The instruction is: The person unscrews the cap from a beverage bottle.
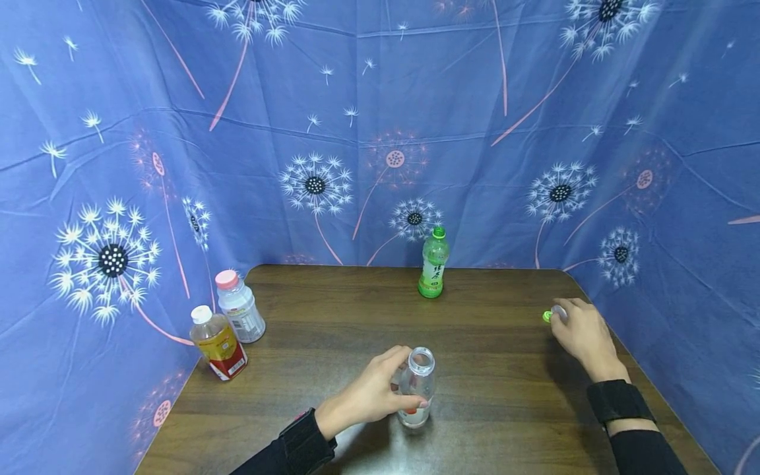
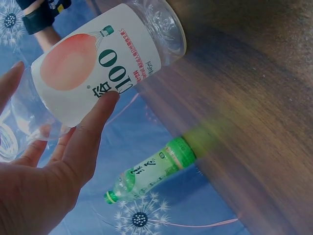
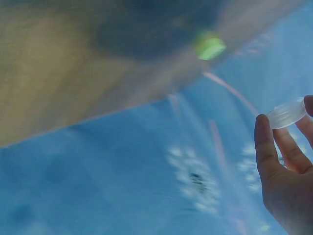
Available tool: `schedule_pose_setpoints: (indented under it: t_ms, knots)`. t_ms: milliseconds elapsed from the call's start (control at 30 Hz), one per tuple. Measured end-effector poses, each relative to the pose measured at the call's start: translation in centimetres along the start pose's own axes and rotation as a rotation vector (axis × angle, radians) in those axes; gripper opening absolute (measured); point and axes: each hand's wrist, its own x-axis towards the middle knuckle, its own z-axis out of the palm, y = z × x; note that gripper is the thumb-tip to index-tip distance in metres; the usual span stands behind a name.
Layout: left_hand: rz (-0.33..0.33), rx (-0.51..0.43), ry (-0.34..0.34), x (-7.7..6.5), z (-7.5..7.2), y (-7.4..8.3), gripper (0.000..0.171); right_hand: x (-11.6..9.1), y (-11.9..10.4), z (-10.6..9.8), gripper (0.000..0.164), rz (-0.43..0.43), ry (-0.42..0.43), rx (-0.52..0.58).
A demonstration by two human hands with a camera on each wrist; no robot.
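My left hand (image 1: 367, 390) holds a clear bottle (image 1: 419, 382) upright near the front middle of the table. Its mouth is uncapped, and a white label with an orange-red round print (image 2: 68, 62) shows in the left wrist view. At the table's right side, my right hand (image 1: 584, 336) pinches a translucent whitish bottle cap (image 3: 287, 113) between thumb and fingers. A small green cap (image 1: 547, 316) lies on the table just left of those fingertips. It appears blurred in the right wrist view.
A green-labelled bottle (image 1: 433, 264) stands at the table's back edge. On the left are a white bottle with a pink cap (image 1: 241, 310) and a yellow-and-red-labelled bottle with a white cap (image 1: 220, 346). Blue dandelion-print cloth (image 1: 368, 132) surrounds the brown table (image 1: 332, 310).
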Motion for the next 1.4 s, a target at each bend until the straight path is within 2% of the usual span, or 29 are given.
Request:
schedule_pose_setpoints:
  t_ms: [167, 400, 700, 1000, 1133, 1400]
  knots:
    - [-0.009, -0.014, 0.012, 0.0, 0.1, -0.2, 0.054, -0.2, -4.1, -1.3, 0.034, -0.089, 0.072, 0.037]
    - [-0.03, -0.042, 0.014, 0.1, 0.1, -0.1, 0.056, -0.1, -9.4, -2.6, 0.03, -0.273, 0.185, 0.051]
    - [-0.044, -0.068, 0.021, 0.1, 0.1, 0.2, 0.057, -0.5, -14.8, -3.9, 0.03, -0.469, 0.262, 0.096]
    - [-0.029, -0.045, 0.033, 0.0, 0.4, 0.1, 0.057, -2.0, -20.0, -4.8, 0.029, -0.591, 0.236, 0.195]
    - [-0.019, -0.042, 0.038, 0.1, 0.4, 0.0, 0.058, -2.6, -22.2, -5.0, 0.029, -0.635, 0.2, 0.236]
    - [-0.036, -0.064, 0.021, 0.1, 0.4, -0.2, 0.058, -4.1, -25.0, -4.4, 0.033, -0.745, 0.117, 0.247]
